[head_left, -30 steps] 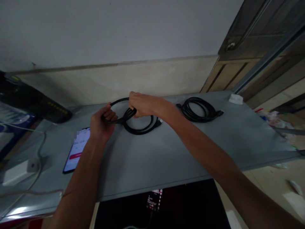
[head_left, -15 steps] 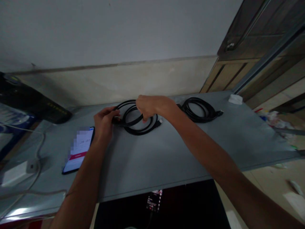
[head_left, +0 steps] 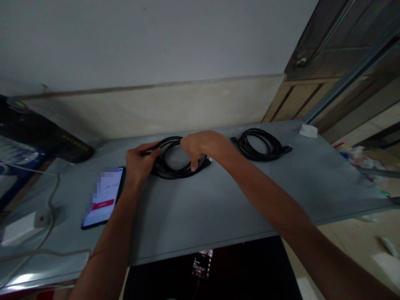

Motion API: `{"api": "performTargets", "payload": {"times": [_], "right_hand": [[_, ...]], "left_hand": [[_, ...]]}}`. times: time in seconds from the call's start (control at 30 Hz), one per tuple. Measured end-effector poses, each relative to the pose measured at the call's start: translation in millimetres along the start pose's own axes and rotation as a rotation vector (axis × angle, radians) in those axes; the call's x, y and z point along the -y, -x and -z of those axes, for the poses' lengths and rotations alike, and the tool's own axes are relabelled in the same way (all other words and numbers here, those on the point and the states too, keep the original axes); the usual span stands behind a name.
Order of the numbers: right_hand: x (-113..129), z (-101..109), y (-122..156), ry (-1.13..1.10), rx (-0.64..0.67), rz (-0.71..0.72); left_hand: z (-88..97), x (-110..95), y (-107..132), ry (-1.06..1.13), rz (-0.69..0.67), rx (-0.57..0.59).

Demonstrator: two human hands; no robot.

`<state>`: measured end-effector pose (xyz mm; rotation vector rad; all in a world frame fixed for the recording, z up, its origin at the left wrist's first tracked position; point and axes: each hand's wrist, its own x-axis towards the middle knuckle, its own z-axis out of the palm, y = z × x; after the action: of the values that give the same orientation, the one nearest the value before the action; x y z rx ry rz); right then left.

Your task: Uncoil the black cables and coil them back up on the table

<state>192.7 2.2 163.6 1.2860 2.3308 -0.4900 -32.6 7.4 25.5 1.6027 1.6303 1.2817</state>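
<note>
A coiled black cable (head_left: pixel 170 171) lies on the grey table top (head_left: pixel 218 200) near the back wall. My left hand (head_left: pixel 139 163) grips the coil's left side with curled fingers. My right hand (head_left: pixel 201 148) rests on the coil's right side, fingers bent down over the loops and pressing them onto the table. A second coiled black cable (head_left: pixel 259 145) lies by itself to the right, untouched.
A phone (head_left: pixel 104 196) with a lit screen lies left of my left arm. A white charger (head_left: pixel 18 228) with white cord sits at the far left, a black device (head_left: pixel 40 135) behind it. A small white object (head_left: pixel 308 130) rests at the back right corner. Wooden door at right.
The loops that my hands held raised and apart have been brought together and lowered into one flat coil on the table. Both hands came down with it.
</note>
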Motion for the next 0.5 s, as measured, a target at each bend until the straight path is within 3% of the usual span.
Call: {"api": "performTargets", "payload": {"times": [0.17, 0.5], "right_hand": [[-0.7, 1.7, 0.5, 0.045, 0.008, 0.016], [5.0, -3.3, 3.9, 0.034, -0.104, -0.019]], "left_hand": [[-0.8, 0.4, -0.2, -0.039, -0.002, 0.015], [0.1, 6.9, -4.0, -0.14, -0.034, 0.055]]}}
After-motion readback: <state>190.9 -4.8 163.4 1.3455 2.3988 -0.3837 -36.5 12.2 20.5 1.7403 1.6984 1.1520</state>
